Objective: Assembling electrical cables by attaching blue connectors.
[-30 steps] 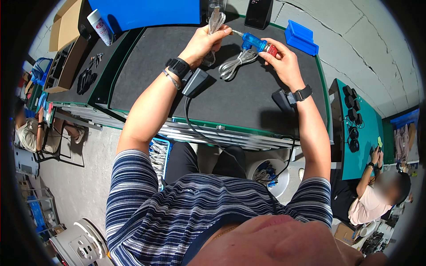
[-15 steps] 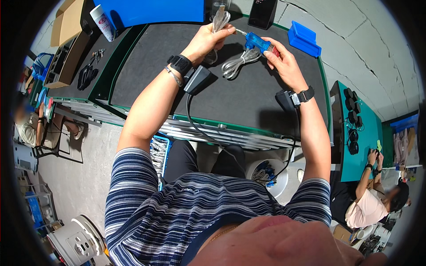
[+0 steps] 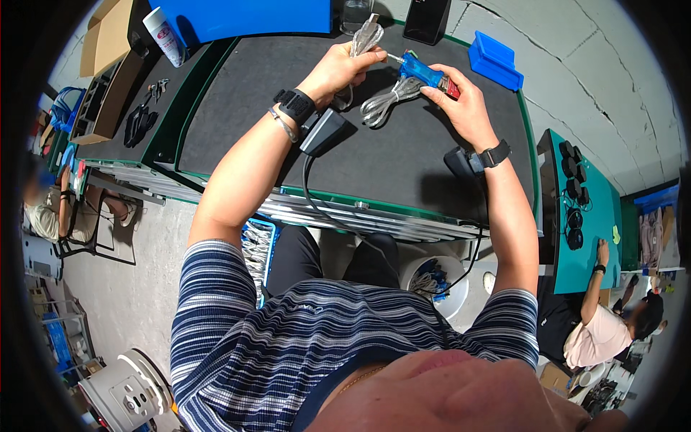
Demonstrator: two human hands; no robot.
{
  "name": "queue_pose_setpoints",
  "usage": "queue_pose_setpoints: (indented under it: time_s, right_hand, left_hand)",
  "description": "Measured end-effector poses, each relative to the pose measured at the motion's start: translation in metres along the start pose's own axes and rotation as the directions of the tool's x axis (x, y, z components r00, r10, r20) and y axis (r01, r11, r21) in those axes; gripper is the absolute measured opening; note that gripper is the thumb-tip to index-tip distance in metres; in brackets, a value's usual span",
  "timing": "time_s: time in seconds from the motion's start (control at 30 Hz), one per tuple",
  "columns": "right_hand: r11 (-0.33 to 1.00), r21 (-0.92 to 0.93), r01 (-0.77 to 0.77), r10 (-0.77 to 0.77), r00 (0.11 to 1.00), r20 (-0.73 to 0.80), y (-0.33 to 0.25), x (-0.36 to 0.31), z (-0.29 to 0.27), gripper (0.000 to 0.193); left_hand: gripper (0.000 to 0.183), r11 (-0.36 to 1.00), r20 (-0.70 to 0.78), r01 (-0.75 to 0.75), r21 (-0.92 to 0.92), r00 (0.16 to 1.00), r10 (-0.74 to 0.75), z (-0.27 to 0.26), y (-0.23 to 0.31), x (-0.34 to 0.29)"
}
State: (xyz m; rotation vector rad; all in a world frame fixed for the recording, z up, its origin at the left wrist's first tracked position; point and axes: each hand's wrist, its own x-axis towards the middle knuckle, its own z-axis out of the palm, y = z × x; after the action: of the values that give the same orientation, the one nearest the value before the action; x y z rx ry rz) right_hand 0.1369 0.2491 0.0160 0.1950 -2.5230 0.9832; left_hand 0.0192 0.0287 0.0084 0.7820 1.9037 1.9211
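Observation:
My left hand (image 3: pixel 344 70) is closed on a bundled clear-grey cable (image 3: pixel 366 36), whose metal USB plug points up past my fingers. A thin light-coloured piece runs from my left fingertips toward a translucent blue adapter (image 3: pixel 420 70); whether the two touch I cannot tell. That adapter, with a red end, is gripped by the fingers of my right hand (image 3: pixel 462 103). Below the adapter, next to my right fingertips, a looped and tied grey cable (image 3: pixel 389 103) hangs over the dark bench mat (image 3: pixel 266 108). Black wristbands with wired black boxes sit on both my wrists.
A blue tray (image 3: pixel 495 59) and a black screen device (image 3: pixel 426 20) stand at the far edge. A spray can (image 3: pixel 164 36) is far left. Below the bench are a bin of cables (image 3: pixel 257 252) and a white bucket (image 3: pixel 453 291). Another person (image 3: pixel 596 331) works at right.
Both hands stay nearly in place, with the left shifted slightly right and the blue adapter tilted a little. The co-worker's hands at the right have moved apart.

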Motion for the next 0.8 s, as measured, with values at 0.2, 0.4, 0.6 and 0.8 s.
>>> queue_pose_setpoints:
  time_s: [0.2, 0.4, 0.6, 0.8]
  right_hand:
    - [0.995, -0.023, 0.095, -0.097, 0.988, -0.117, 0.004, 0.001, 0.004, 0.038]
    - [0.996, -0.034, 0.084, -0.087, 0.993, -0.086, 0.007, 0.001, 0.005, 0.034]
    - [0.982, -0.049, 0.182, -0.187, 0.975, -0.117, 0.006, 0.001, 0.004, 0.036]
    - [0.718, 0.678, -0.156, 0.217, 0.976, -0.004, 0.006, 0.003, 0.001, 0.033]
  left_hand:
    - [0.024, 0.999, 0.014, 0.005, 0.041, 1.000, -0.006, -0.001, -0.008, 0.005]
    - [0.022, 0.996, 0.030, 0.010, 0.093, 0.999, -0.013, -0.002, -0.009, 0.006]
    - [0.022, 0.997, 0.014, 0.004, 0.078, 1.000, -0.005, 0.002, -0.004, 0.002]
    - [0.024, 0.998, -0.011, -0.040, 0.044, 0.999, 0.040, 0.007, 0.008, -0.005]
